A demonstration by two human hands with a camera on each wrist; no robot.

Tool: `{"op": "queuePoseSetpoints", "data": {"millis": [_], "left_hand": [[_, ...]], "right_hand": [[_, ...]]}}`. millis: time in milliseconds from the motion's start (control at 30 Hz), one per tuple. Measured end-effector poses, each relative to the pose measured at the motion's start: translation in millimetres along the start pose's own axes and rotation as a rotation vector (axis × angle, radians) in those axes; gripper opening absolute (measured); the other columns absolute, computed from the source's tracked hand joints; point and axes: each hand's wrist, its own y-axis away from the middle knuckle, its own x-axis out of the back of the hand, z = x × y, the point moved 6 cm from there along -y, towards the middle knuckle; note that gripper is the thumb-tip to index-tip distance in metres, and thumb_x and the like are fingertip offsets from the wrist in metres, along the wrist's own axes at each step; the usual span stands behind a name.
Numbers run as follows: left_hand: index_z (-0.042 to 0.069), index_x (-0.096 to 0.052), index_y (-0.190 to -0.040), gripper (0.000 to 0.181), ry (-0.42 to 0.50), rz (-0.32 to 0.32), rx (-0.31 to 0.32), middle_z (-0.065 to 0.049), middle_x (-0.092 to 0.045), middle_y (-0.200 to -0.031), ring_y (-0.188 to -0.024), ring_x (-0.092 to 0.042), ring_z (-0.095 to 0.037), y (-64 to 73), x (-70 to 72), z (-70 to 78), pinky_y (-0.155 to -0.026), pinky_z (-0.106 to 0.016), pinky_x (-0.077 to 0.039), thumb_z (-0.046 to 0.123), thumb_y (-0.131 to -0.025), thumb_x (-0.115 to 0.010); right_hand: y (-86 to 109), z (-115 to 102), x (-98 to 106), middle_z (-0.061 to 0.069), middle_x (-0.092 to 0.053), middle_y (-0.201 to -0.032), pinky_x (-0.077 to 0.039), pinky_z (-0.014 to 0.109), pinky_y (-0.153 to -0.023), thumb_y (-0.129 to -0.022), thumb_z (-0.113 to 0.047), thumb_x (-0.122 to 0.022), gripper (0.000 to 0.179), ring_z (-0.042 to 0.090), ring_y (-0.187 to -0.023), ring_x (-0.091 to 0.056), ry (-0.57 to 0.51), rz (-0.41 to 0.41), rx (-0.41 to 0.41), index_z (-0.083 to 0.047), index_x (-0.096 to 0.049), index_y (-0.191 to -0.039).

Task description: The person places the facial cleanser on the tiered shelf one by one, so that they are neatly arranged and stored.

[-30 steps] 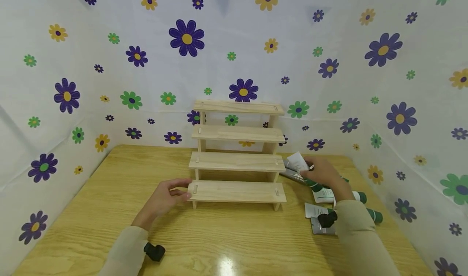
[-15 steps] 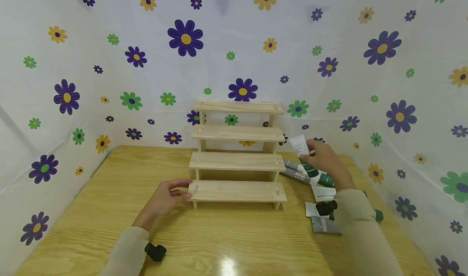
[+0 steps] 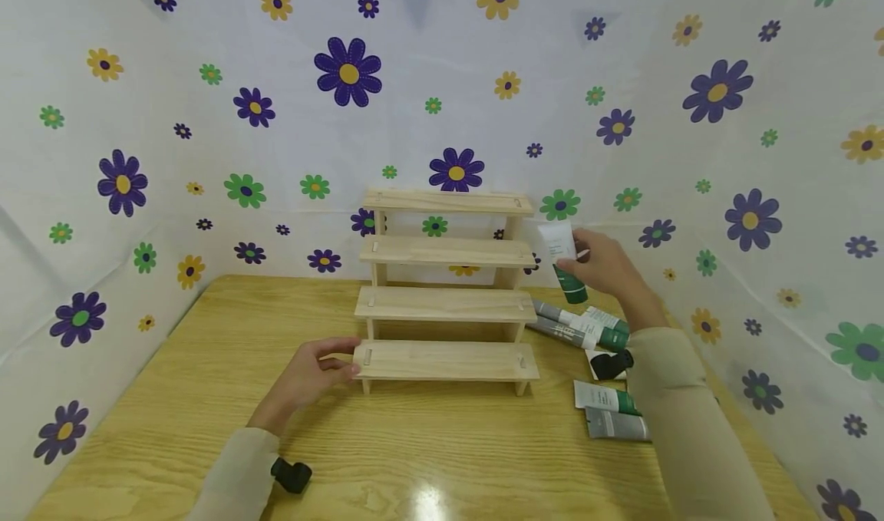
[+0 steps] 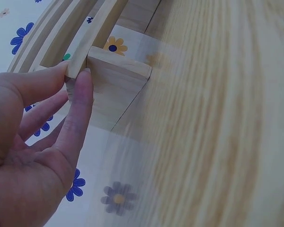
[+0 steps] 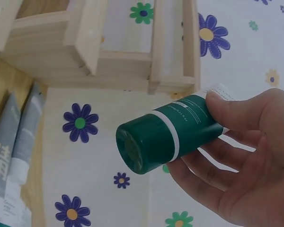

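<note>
My right hand [image 3: 602,264] grips a squeeze tube [image 3: 565,260], white at its flat end and green toward the cap, which points down. It is raised off the table, just right of the stepped wooden display stand [image 3: 445,360]. The right wrist view shows the tube's green cap [image 5: 139,146] tilted toward the camera, thumb on one side and fingers on the other. My left hand [image 3: 311,375] pinches the left end of the stand's lowest shelf. In the left wrist view the thumb and a finger of that hand [image 4: 52,127] close on the shelf board's corner [image 4: 80,61].
Right of the stand, several more tubes lie on the wooden table [image 3: 428,444]: a grey tube [image 3: 562,331], a white and green tube [image 3: 604,397] and another grey tube [image 3: 617,424] among them. A flowered cloth [image 3: 414,122] hangs behind and at both sides.
My right hand has lifted the white and green tube up from the pile and turned it upright, cap down. My left hand has stayed on the shelf end.
</note>
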Motion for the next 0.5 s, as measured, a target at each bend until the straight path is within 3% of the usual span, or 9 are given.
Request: {"op": "queuePoseSetpoints", "data": {"millis": [233,500], "left_hand": [[0.002,-0.057,-0.145,0.052,-0.016,0.004,0.006,-0.026,-0.056,-0.148,-0.111,-0.071,-0.025,-0.7,-0.1,-1.5,-0.086,-0.03,-0.064,0.008,-0.097,-0.072],[0.004,-0.058,-0.145,0.051,-0.024,0.011,0.012,-0.023,-0.057,-0.148,-0.11,-0.071,-0.024,-1.0,1.4,-2.4,-0.086,-0.03,-0.064,0.01,-0.097,-0.072]], "right_hand": [[-10.4,-23,6,0.033,-0.064,-0.128,-0.06,0.057,-0.092,-0.101,-0.016,-0.066,0.047,0.046,-0.11,-0.067,0.0,-0.04,0.004,0.007,-0.053,-0.14],[-28.2,-40,8,0.03,-0.062,-0.131,-0.055,0.06,-0.101,-0.102,-0.016,-0.065,0.048,0.047,-0.118,-0.065,-0.093,-0.073,0.009,0.003,-0.051,-0.144]]}}
